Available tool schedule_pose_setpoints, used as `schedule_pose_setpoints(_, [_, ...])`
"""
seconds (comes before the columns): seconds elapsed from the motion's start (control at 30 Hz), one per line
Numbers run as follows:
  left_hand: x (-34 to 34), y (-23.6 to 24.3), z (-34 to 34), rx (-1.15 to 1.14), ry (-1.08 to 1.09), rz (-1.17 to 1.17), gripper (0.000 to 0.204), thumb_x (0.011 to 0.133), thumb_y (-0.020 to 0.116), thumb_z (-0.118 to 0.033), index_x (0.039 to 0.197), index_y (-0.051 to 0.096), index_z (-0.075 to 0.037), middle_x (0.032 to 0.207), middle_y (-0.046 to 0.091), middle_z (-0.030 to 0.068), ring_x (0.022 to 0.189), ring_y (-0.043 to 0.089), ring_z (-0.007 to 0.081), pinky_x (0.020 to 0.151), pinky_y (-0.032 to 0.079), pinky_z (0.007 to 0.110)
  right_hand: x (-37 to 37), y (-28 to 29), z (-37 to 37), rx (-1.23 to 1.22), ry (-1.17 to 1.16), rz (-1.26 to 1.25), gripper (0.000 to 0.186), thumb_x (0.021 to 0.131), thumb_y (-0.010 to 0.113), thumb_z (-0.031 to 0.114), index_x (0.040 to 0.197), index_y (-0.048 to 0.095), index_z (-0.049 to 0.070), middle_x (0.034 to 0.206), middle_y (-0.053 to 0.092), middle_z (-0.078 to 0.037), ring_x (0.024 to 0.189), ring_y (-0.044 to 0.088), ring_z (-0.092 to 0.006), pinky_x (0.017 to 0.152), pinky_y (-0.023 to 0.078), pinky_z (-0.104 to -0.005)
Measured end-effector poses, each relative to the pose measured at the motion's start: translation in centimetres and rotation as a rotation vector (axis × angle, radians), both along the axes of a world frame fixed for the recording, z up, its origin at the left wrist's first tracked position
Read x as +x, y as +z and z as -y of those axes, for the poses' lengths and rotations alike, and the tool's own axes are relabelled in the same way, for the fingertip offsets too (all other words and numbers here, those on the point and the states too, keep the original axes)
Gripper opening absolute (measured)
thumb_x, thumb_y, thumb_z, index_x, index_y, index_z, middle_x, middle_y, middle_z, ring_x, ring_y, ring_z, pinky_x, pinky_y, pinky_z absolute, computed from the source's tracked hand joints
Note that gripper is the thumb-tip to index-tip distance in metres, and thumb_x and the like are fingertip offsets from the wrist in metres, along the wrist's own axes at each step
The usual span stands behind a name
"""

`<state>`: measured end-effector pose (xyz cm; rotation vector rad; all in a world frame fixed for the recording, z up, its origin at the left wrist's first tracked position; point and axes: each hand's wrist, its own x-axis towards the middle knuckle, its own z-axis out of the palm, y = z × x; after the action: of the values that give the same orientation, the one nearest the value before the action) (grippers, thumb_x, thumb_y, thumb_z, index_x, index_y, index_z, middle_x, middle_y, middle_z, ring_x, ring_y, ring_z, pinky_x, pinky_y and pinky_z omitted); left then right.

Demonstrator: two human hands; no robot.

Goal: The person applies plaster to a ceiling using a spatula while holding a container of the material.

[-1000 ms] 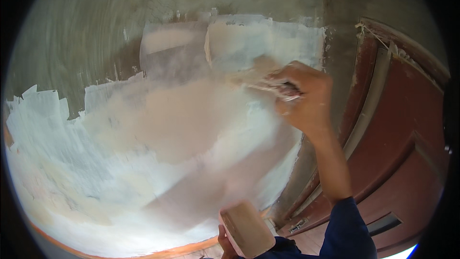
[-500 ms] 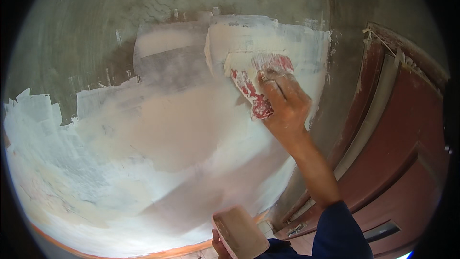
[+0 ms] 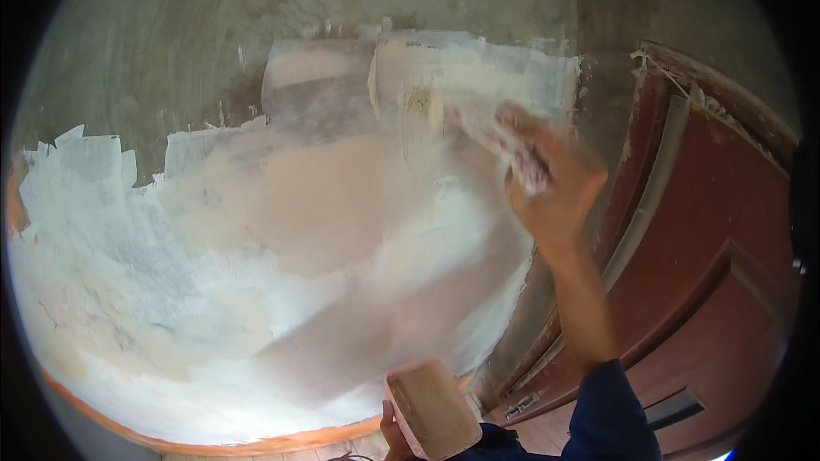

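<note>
My right hand (image 3: 568, 179) is closed around a putty-smeared red and white scraper (image 3: 512, 149), blurred by motion, in front of the upper right of the plastered patch. The blade is seen almost edge-on, and I cannot tell whether it touches the wall. Behind it spreads the wall filler (image 3: 307, 205), white and beige, with a ragged upper border. Low in the view, my left hand (image 3: 394, 432) grips the side of a pale pink rectangular tub (image 3: 401, 420). Some beige residue shows inside the tub; most of that hand is hidden by it.
Bare grey cement (image 3: 188, 51) lies above and beside the filler. At the right stands a dark red panelled door (image 3: 683, 265) in a worn frame (image 3: 636, 154), with a metal bolt (image 3: 523, 406) low down. An orange strip (image 3: 282, 442) edges the wall's bottom, above floor tiles.
My right hand has pulled the scraper to the right, and its blade has turned from flat-on to nearly edge-on. The tub has shifted only slightly in view.
</note>
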<state>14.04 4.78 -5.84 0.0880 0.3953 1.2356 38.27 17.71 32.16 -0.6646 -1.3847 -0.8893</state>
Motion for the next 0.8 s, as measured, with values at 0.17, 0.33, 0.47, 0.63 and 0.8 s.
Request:
schedule_pose_setpoints(0.17, [0.1,0.0,0.2,0.001,-0.005,-0.003,0.065,0.094,0.037,-0.057,0.134,0.043,-0.006,0.13,0.052,0.0156,0.115,0.053,0.0326,0.098,0.044,0.047,-1.3,3.4,-3.0,0.017,-0.196,0.034,0.036,0.054,0.076,0.007,0.089,0.067,0.006,0.09,0.065,-0.008,0.075,0.062,-0.0263,0.059,0.051,-0.0347])
schedule_pose_setpoints(0.33, [-0.5,0.6,-0.2,0.005,0.018,0.009,0.065,0.094,0.037,-0.056,0.134,0.043,-0.005,0.13,0.052,0.0155,0.115,0.053,0.0323,0.098,0.044,0.046,-2.2,-0.3,-4.6,0.085,-0.181,0.113,0.03,0.055,0.073,0.006,0.083,0.063,0.009,0.087,0.061,-0.005,0.069,0.061,-0.0226,0.051,0.047,-0.0314])
schedule_pose_setpoints(0.47, [-0.7,0.8,-0.4,0.009,0.017,0.032,0.064,0.094,0.038,-0.056,0.134,0.044,-0.005,0.13,0.052,0.0155,0.115,0.054,0.032,0.098,0.044,0.046,-2.4,-3.5,-4.8,0.037,-0.225,0.116,0.032,0.053,0.07,0.001,0.083,0.062,0.007,0.086,0.06,-0.004,0.069,0.061,-0.0217,0.05,0.047,-0.0296])
schedule_pose_setpoints(0.63, [-0.6,0.3,-0.5,0.022,0.021,0.061,0.062,0.095,0.039,-0.054,0.132,0.045,-0.005,0.127,0.054,0.0152,0.111,0.056,0.0321,0.097,0.045,0.046,-1.9,-5.0,-3.9,0.02,-0.101,0.099,0.034,0.052,0.069,-0.001,0.086,0.066,0.006,0.084,0.062,-0.005,0.073,0.062,-0.0222,0.051,0.048,-0.0293])
schedule_pose_setpoints(0.8, [-1.2,-2.1,0.0,0.018,0.049,-0.089,0.063,0.094,0.04,-0.054,0.133,0.044,-0.004,0.128,0.054,0.0156,0.113,0.055,0.0323,0.098,0.044,0.046,-1.4,-2.1,0.4,-0.23,0.113,-0.14,0.034,0.055,0.069,-0.001,0.088,0.069,0.005,0.079,0.064,-0.009,0.065,0.061,-0.0209,0.054,0.048,-0.0286])
